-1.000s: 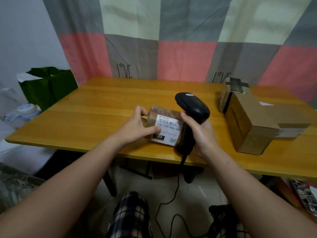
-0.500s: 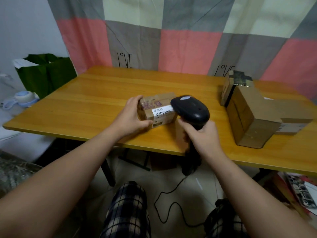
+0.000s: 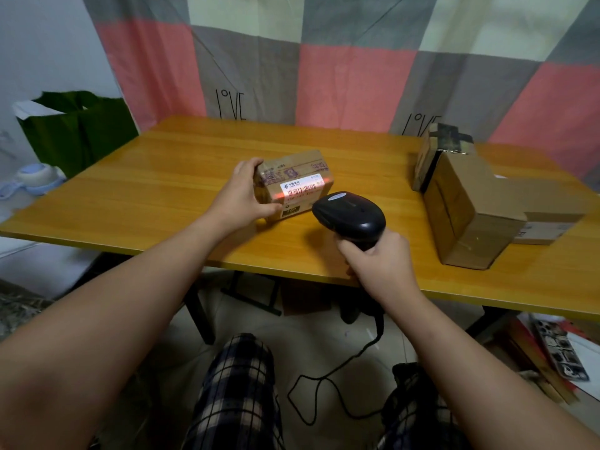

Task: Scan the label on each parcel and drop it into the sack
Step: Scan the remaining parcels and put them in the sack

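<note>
Since half a second ago, draws the scanner (image 3: 350,216) back off the parcel (image 3: 292,168) toward the near edge of the table (image 3: 168,183), and throws a red line across the label (image 3: 303,189), absent before. Sets the parcel flat on the table, near its middle, with the label on the side turned toward the scanner. Clamps the left grip (image 3: 242,193) on the parcel's left end, thumb at the front, fingers over the top. Clamps the right grip (image 3: 380,261) round the scanner handle. Judged step in hand: scanning of this label. Next move calls for confirming the read, then lifting the parcel in the left grip, carrying it left past the table edge and releasing it over the green sack (image 3: 78,131), well apart from the parcel. Counts one scanner, one sack, one parcel under the beam, and what looks like three more cartons (image 3: 467,209) grouped at the right end of the table, probably awaiting their turn.
</note>
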Tool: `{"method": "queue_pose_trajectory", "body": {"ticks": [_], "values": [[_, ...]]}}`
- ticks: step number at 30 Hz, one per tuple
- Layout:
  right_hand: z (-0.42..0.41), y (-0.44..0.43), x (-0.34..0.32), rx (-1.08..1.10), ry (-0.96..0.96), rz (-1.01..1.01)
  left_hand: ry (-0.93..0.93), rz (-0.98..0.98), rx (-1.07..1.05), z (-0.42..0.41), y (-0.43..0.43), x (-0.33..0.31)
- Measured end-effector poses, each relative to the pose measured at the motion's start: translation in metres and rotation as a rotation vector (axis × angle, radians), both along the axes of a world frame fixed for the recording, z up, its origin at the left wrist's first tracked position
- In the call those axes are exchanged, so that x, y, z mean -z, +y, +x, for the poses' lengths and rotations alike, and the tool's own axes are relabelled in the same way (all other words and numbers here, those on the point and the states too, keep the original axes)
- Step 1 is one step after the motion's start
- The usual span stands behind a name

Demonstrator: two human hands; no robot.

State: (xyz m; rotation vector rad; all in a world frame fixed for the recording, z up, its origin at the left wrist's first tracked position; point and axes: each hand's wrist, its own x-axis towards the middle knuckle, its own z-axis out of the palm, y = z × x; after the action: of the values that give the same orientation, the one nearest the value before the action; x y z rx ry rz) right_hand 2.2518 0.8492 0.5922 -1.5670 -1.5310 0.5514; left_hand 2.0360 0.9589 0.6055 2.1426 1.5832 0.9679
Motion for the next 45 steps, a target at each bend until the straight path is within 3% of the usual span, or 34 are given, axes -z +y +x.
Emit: {"method": "queue_pose_trajectory", "body": {"ticks": [9,16,20,24,30,35,38,45], "values": [[0.002,-0.001,-0.001,-0.010,0.007,-0.001,0.010,0.010,-0.031,-0.003,0.005,0.003],[-0.002,-0.002,-0.001,-0.062,0.126,-0.026,-0.053,0.025,-0.060,-0.004,-0.006,0.002],[-0.022,0.001,-0.002,-0.224,0.302,-0.074,-0.161,0.037,-0.137,-0.021,-0.038,0.001],[-0.069,0.005,-0.002,-0.467,0.466,-0.203,-0.229,0.088,-0.378,-0.062,-0.102,0.014],[-0.160,-0.024,0.015,-0.834,0.476,-0.339,-0.173,0.173,-0.828,-0.127,-0.233,0.059],[-0.237,-0.076,0.036,-0.979,0.463,-0.442,-0.085,0.121,-1.115,-0.198,-0.327,0.077],[-0.279,-0.103,0.046,-1.033,0.378,-0.448,0.022,-0.028,-1.240,-0.236,-0.379,0.078],[-0.317,-0.134,0.074,-1.194,-0.141,-0.382,0.207,-0.165,-1.443,-0.273,-0.468,0.075]]}}
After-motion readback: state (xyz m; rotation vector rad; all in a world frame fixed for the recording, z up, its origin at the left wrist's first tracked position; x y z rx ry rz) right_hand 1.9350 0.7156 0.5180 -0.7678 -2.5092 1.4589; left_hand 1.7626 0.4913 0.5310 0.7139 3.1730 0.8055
